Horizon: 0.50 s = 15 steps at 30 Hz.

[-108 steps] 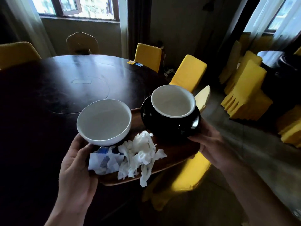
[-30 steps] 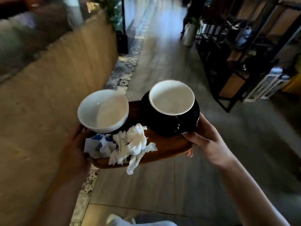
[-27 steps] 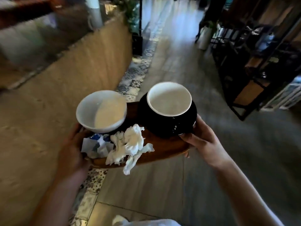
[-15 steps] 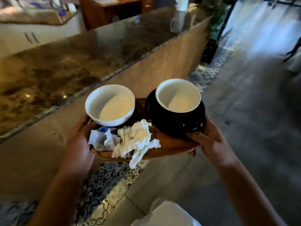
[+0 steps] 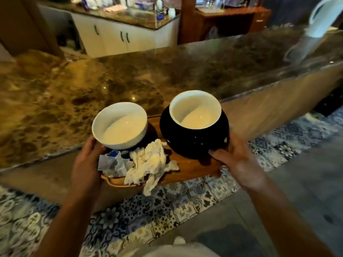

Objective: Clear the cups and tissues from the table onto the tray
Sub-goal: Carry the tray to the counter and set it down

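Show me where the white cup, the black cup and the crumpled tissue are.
white cup (image 5: 118, 132), head view, inner bottom.
black cup (image 5: 193, 143), head view, dark outer wall.
crumpled tissue (image 5: 148, 162), head view, middle of the wad.

Two bare arms show, with no sleeves, no watch and no rings on them. The left hand (image 5: 87, 164) and the right hand (image 5: 239, 164) are bare too, with no gloves, and the nails look short and plain. Low down, between the arms, there is a bit of light, whitish cloth (image 5: 178, 249) that the person wears, but it is too blurry to tell more.
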{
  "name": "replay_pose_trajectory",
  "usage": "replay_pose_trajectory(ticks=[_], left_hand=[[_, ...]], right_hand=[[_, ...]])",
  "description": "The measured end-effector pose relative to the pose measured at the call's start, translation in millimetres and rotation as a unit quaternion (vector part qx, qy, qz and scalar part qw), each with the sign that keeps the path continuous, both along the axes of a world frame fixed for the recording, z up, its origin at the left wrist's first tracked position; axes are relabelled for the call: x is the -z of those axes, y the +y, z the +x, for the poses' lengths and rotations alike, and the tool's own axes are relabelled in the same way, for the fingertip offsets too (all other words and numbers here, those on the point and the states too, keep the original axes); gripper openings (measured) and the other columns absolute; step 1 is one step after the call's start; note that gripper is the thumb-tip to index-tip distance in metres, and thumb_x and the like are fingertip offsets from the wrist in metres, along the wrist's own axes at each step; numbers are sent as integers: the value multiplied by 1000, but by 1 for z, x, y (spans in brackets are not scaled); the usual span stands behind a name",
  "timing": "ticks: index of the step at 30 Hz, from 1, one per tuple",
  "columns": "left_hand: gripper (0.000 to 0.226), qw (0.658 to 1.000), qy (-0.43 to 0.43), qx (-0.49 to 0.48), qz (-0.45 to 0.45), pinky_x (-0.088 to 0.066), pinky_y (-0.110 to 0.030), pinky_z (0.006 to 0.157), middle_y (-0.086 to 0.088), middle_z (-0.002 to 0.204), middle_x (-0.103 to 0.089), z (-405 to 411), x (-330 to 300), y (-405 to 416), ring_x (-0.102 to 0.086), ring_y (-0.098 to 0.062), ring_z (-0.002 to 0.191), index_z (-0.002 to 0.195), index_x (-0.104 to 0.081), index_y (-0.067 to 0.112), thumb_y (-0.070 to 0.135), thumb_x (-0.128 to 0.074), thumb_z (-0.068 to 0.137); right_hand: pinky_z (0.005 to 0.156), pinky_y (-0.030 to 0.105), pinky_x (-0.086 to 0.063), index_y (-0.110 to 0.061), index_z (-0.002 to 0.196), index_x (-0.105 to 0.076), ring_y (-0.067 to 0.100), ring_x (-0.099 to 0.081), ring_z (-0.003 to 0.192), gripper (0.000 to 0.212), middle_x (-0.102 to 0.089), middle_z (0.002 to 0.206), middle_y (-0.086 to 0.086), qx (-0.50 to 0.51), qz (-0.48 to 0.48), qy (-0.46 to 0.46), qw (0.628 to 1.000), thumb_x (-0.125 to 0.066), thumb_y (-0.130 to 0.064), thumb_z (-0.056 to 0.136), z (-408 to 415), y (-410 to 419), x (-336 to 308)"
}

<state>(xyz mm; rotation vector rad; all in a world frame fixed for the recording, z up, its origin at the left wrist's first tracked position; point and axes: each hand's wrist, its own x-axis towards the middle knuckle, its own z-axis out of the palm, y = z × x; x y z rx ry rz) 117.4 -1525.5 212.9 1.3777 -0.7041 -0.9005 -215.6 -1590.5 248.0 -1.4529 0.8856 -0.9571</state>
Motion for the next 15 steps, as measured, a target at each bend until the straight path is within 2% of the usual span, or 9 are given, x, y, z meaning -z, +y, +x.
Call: replay_pose_trajectory(ticks=[2,4,5,6,8,10,12,14,15], left_hand=[[67,1000,-7,-21,1,-48,-56,104,6,138,-65,15,0,-7,-55,-26,134,106,-69,64,0,-50,102],[68,999,-33,-41,5,-47,-54,104,6,137,-65,29,2,-12,-56,-24,133,104,-68,68,2,-52,102],[61,998,-34,-57,-1,-47,-53,104,6,137,-66,50,2,-21,-57,-22,132,107,-68,66,7,-54,102],[51,998,-29,-54,-7,-47,-50,103,9,134,-68,70,4,-30,-60,-18,129,112,-69,59,12,-55,101],[35,999,-29,-34,-10,-52,-35,88,21,111,-75,97,4,-41,-69,4,106,120,-67,39,14,-53,100],[33,997,-71,-29,-3,-52,-24,76,25,97,-73,120,8,-53,-68,13,92,122,-61,29,6,-49,102],[40,997,-62,-37,14,-52,-27,75,27,104,-70,172,7,-70,-67,3,100,121,-62,40,7,-50,103],[51,996,-76,-35,25,-54,-23,73,32,109,-67,208,1,-86,-63,7,104,111,-64,58,9,-54,102],[52,996,-76,-38,30,-55,-20,68,36,102,-69,226,0,-94,-65,12,97,102,-66,66,14,-56,102]], right_hand=[[52,30,-59,-30,150,-41,22,-73,88,67,-71,123,-7,-14,21,-7,1000,-70,-13,91,22,-22,0],[59,24,-59,-29,148,-41,11,-73,96,68,-72,121,-12,-15,38,-5,999,-71,-9,90,39,-39,4],[59,20,-57,-27,147,-43,7,-72,92,67,-73,118,-10,-18,43,-6,999,-73,-8,89,62,-54,8],[57,20,-56,-27,145,-45,7,-72,85,66,-74,113,-3,-30,46,-10,998,-74,-10,89,81,-67,14],[49,28,-54,-39,140,-50,21,-68,70,63,-72,105,12,-45,51,-11,998,-78,-21,87,109,-80,18],[44,34,-52,-47,137,-51,31,-63,63,63,-72,103,14,-51,60,-19,997,-80,-32,82,132,-91,24],[44,34,-52,-48,137,-50,28,-65,63,70,-73,108,6,-45,73,-25,996,-81,-38,76,184,-109,31],[52,28,-55,-53,134,-52,16,-68,75,69,-71,122,-1,-31,73,-29,996,-82,-37,74,220,-119,36],[59,22,-56,-54,134,-52,11,-67,85,68,-68,130,-1,-24,76,-29,996,-81,-34,76,238,-123,38]])
